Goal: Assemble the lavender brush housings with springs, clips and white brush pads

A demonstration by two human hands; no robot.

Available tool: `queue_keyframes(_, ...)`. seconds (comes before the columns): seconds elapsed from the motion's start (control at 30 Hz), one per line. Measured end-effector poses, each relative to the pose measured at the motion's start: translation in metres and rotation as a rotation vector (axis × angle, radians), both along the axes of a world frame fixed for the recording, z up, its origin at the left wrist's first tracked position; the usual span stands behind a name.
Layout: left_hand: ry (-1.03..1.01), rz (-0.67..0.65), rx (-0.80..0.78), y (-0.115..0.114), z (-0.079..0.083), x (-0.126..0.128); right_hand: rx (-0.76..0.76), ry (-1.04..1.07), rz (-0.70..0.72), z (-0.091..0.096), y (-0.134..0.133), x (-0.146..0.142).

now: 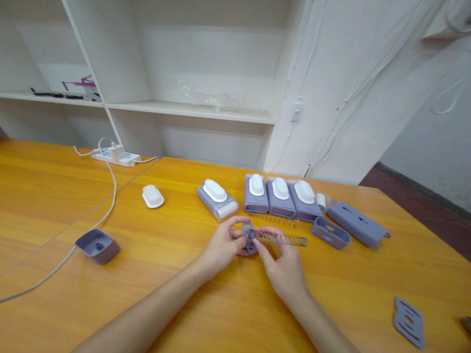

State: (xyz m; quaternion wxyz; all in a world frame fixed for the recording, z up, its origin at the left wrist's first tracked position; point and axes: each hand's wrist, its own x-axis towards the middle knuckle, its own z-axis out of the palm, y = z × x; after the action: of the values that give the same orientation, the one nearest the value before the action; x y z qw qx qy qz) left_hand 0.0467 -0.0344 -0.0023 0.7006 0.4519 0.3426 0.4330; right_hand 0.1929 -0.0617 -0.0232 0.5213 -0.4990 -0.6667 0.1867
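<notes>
My left hand (221, 248) is closed on the edge of a small grey-purple slotted plate (248, 233), held upright just above the table. My right hand (287, 266) pinches a long thin metal coil spring (298, 241) by its end at the plate's right face. The spring stretches out to the right past my fingers. Whether its end is hooked into the plate is hidden by the fingertips. Behind my hands, a row of small metal springs (275, 219) lies in front of the grey-purple boxes.
Three grey-purple boxes with white oval pieces (280, 190) stand at the back; a similar box (217, 199) lies left of them. Rightward are an oval ring-like part (330, 232), a long housing (357, 223) and a flat plate (409, 322). A cable (112, 198) passes a grey cup (103, 250).
</notes>
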Motion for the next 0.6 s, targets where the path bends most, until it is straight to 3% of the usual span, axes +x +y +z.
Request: queue_keyframes(0.6, 0.037, 0.018, 0.013, 0.0001, -0.0038, 0.0044, -0.018, 0.012, -0.075, 0.001, -0.002, -0.0006)
